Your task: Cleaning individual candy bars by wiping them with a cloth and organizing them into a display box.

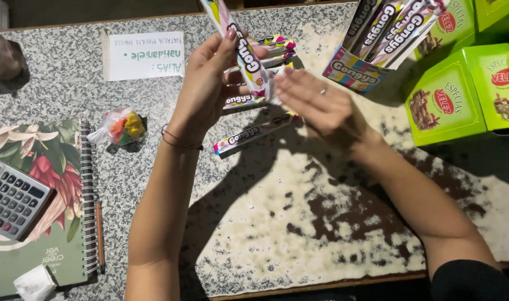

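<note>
Long, slim candy stick pack (244,53), white with pink, yellow and black lettering, held tilted, top end leaning far-left. More such packs (254,132) lying flat on speckled counter just beneath. Others standing upright in striped display box (352,71), far right.

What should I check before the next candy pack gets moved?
1. Left hand has a firm hold on the long candy pack: ok, fingers wrap it.
2. Right hand is free: cannot tell, its flat fingers touch that pack's lower end.
3. Display box has room: cannot tell, several packs stand in it and its top is cut off.
4. Loose candy packs on the counter are within reach: ok, just below the hands.
5. Green boxes stand out of the way: ok, off to the right.
</note>
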